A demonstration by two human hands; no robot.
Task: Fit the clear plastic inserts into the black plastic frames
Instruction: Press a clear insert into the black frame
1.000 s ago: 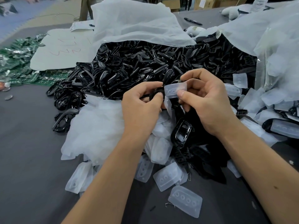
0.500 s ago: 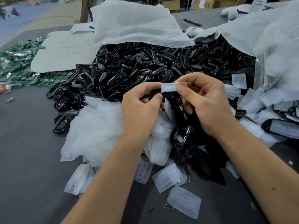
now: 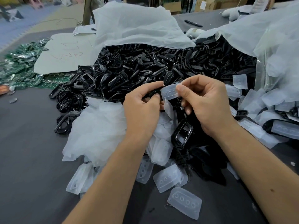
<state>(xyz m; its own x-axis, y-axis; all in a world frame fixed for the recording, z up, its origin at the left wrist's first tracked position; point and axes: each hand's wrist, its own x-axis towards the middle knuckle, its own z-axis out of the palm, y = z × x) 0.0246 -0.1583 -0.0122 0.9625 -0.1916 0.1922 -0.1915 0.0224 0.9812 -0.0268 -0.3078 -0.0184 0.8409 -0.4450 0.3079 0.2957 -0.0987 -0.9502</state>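
- The clear insert (image 3: 169, 93) is looking light and bendy, so holding its edges is best.
- The right hand (image 3: 205, 102) is pinching it above the desk (image 3: 32, 159).
- The left hand (image 3: 142, 109) is gripping a black frame (image 3: 153, 93) just beside it.

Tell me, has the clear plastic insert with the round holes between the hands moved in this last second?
Yes. The clear plastic insert has turned, its holed face showing again, staying above the loose black frame.
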